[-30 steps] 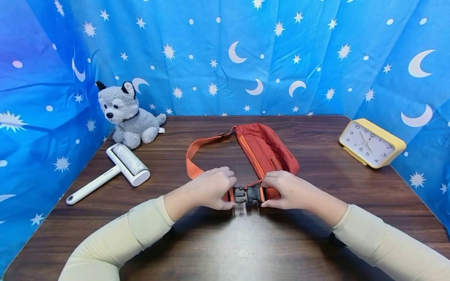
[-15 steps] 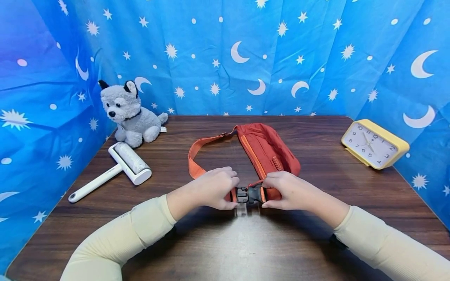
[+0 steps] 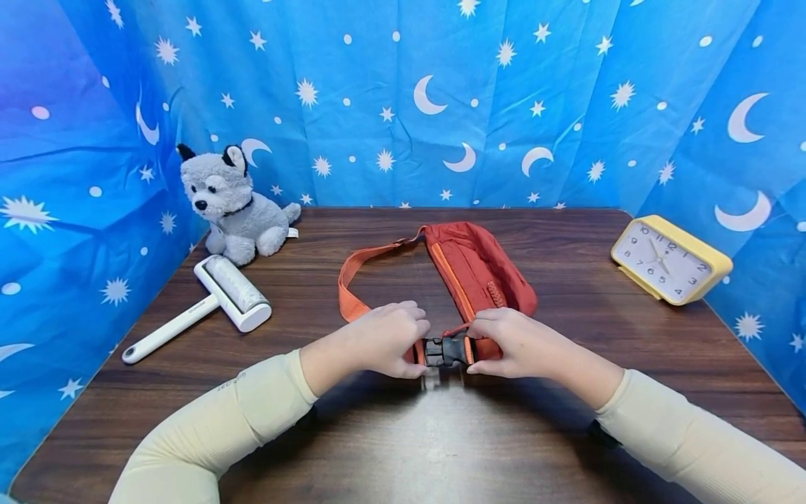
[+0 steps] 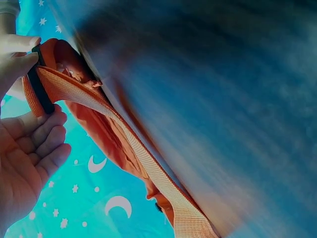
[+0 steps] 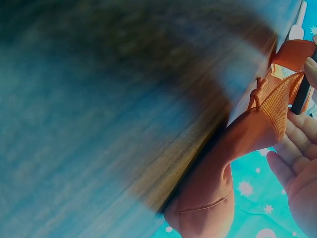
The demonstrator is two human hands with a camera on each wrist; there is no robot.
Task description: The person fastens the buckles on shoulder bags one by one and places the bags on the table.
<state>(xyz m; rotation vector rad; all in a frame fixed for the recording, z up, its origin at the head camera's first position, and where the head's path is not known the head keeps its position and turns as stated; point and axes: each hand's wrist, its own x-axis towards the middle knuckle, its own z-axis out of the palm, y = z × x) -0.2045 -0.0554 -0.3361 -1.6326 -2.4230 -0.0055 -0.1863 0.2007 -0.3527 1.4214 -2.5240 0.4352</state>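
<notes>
A red waist bag (image 3: 481, 269) lies on the table with its orange strap (image 3: 352, 276) looped to the left. My left hand (image 3: 393, 341) pinches the strap end at the pronged half of a black side-release buckle (image 3: 434, 352). From the other side, my right hand (image 3: 516, 343) grips the socket half (image 3: 455, 351). Both halves meet end to end, the prongs pushed into the socket. In the left wrist view, thumb and fingers hold the edge of the black buckle (image 4: 40, 87). The right wrist view shows the buckle (image 5: 301, 99) between thumb and fingers, webbing folded beside it.
On the left lies a white lint roller (image 3: 220, 301), in front of a grey plush dog (image 3: 227, 203). A yellow alarm clock (image 3: 670, 259) stands at the right. Blue curtains (image 3: 352, 91) with moons and stars surround the wooden table (image 3: 434, 448).
The two buckle halves have come closer together, the gap with the bare prongs narrowing. Both hands keep their grip. The whole view has shifted slightly; bag, roller, dog and clock stay put.
</notes>
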